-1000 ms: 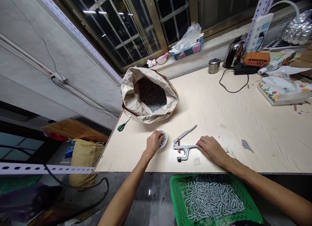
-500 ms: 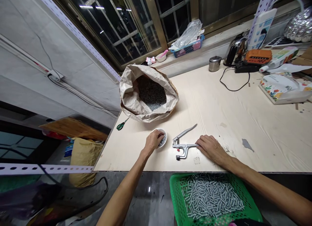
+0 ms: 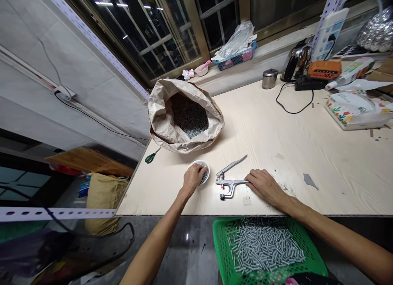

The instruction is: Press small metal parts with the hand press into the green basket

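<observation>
My left hand (image 3: 193, 177) reaches over a small white bowl (image 3: 208, 170) with small metal pieces in it. Its fingers are curled down into the bowl, their tips partly hidden, so whatever they pinch cannot be made out. To the right, silver hand-press pliers (image 3: 231, 182) lie on the table, with a spring, a red tip and a raised upper lever. My right hand (image 3: 262, 183) rests on the table with its fingers closed on the end of the pliers' lower handle.
Behind the bowl stands an open sack (image 3: 187, 141) of small metal pieces. Green-handled scissors (image 3: 150, 157) lie left of it. Below the table's front edge is a green basket (image 3: 218, 244) of metal pins. A tissue pack (image 3: 356, 111), battery (image 3: 324, 70) and metal canister (image 3: 269, 79) sit further right.
The whole view has shifted slightly. My left fingers still dip into the bowl, and my right hand stays at the pliers' handle.
</observation>
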### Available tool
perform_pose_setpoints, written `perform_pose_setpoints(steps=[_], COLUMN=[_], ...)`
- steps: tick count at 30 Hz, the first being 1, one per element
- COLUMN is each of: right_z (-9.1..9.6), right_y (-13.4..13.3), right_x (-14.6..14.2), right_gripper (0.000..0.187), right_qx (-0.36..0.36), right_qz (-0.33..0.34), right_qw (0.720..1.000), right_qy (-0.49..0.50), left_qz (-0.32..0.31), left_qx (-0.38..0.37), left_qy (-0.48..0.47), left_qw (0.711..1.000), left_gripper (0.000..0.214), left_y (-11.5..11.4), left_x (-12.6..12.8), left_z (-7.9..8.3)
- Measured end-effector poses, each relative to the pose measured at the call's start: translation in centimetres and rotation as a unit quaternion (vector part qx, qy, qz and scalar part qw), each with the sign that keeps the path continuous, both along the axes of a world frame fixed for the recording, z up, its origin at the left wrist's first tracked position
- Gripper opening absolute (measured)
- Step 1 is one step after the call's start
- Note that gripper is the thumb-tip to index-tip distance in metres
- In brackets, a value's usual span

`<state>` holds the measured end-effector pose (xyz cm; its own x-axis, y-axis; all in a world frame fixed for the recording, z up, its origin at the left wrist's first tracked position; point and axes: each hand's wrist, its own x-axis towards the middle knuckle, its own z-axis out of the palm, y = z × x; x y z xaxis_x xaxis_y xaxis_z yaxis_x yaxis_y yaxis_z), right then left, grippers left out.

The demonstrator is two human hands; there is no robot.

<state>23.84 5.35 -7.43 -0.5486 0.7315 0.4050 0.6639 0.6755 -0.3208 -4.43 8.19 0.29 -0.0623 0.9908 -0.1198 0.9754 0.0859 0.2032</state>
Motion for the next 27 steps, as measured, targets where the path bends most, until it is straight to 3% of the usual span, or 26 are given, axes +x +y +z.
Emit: perform_pose_setpoints(steps=[5,12,15,18,21,27], right_z=[0.0,0.3,0.2,0.2,0.2,1.1], right_y=[0.0,0.0,0.1,0.1,0.1,-0.4], right_x=[0.0,0.0,-0.1,-0.2,-0.2,0.0], right_gripper=[0.016,0.015,0.015,0.015,0.019,0.025], right_qx=[0.0,0.001,0.006,0.02,0.064,0.154], right_qz=[0.0,0.002,-0.001,0.006,0.02,0.02], right_qw=[1.0,1.0,1.0,1.0,0.997,0.986], right_qy=[-0.004,0.01,0.004,-0.015,-0.035,-0.058], left_qz=[0.042,0.077,0.083,0.021,-0.028,-0.021], left_qx=[-0.037,0.012,0.031,0.027,-0.006,-0.008], left_qy=[0.018,-0.073,-0.132,-0.175,-0.191,-0.221], left_qw=[0.998,0.994,0.987,0.984,0.981,0.975], left_gripper=[0.024,0.02,0.02,0.019,0.017,0.019], left_y=[0.7,0.6,-0.7,-3.1,-5.4,-6.9], left_x=[0.8,-0.1,0.3,1.8,3.5,4.2], left_z=[0.2,0.7,2.0,2.5,1.7,-0.3])
